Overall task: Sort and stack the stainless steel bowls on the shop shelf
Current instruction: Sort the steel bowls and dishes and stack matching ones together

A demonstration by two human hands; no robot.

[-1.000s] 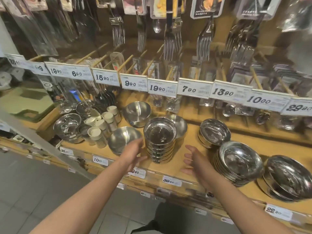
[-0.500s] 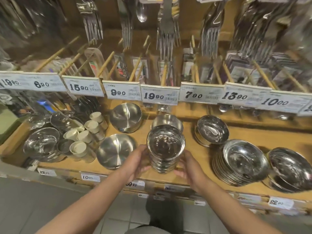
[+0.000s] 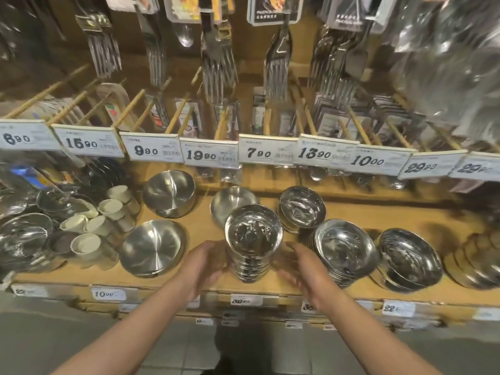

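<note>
A tall stack of small shiny steel bowls (image 3: 253, 239) stands at the front middle of the wooden shelf (image 3: 351, 207). My left hand (image 3: 205, 266) cups its left side, fingers curled round the lower bowls. My right hand (image 3: 300, 269) is blurred at the stack's right side, fingers spread and a sliver off it. Behind the stack lies a brushed bowl (image 3: 230, 201). To the right are other shiny stacks: a small one (image 3: 301, 208), a wider one (image 3: 345, 247) and a low one (image 3: 410, 258). Two brushed bowls sit to the left, one deep (image 3: 169, 193) and one shallow (image 3: 153, 247).
Small white-capped jars (image 3: 92, 226) and glass lids (image 3: 24, 236) crowd the shelf's left end. A row of price tags (image 3: 211, 155) juts out on pegs above the bowls, with packed forks (image 3: 219, 69) hanging higher. Below the shelf's front edge is tiled floor.
Both hands came in from either side and closed on the stack of small bowls. Now the right hand has loosened and blurs beside it. The camera moved closer and right.
</note>
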